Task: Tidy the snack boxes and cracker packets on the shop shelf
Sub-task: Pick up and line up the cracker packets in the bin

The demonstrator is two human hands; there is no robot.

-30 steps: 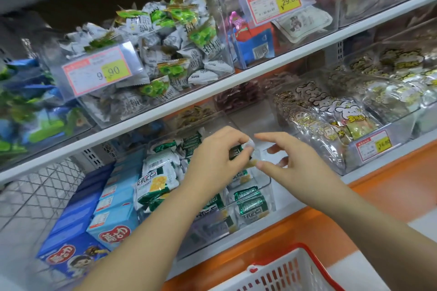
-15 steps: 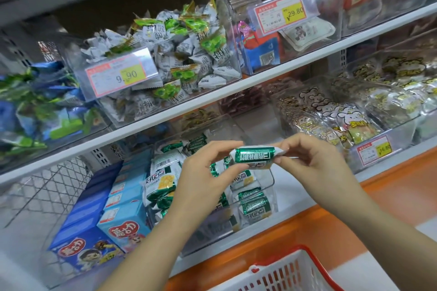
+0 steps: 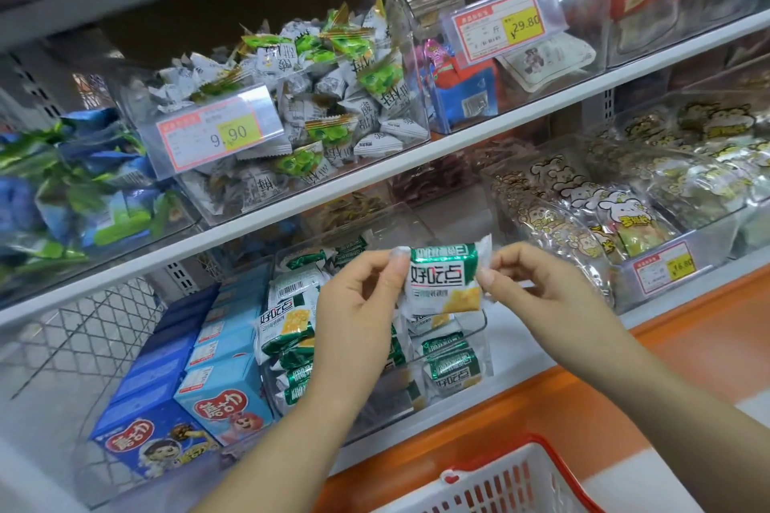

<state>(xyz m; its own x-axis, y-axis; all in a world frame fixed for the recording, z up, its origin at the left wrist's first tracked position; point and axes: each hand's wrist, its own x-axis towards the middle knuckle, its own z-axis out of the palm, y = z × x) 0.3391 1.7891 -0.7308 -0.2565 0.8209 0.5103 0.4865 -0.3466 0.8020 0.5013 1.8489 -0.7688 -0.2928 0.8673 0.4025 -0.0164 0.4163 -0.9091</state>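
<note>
A green and white cracker packet [image 3: 442, 278] is held upright, face toward me, in front of the lower shelf. My left hand [image 3: 354, 317] pinches its left edge and my right hand [image 3: 537, 287] pinches its right edge. Behind and below it stands a clear bin [image 3: 454, 396] with several more of the same packets [image 3: 287, 321], partly hidden by my left hand. To the bin's left lie two rows of blue snack boxes [image 3: 221, 400], the nearer row dark blue [image 3: 146, 441].
Above the white shelf edge [image 3: 458, 142], a clear bin of wrapped sweets [image 3: 316, 96] carries a 9.90 tag. Bagged snacks [image 3: 583, 217] fill bins on the right. A red and white basket [image 3: 512, 483] sits below, before the orange base [image 3: 583, 408].
Both hands reached into the packet bin, lifted one packet out lying flat, and have since turned it upright with its front toward me. The camera has moved closer.
</note>
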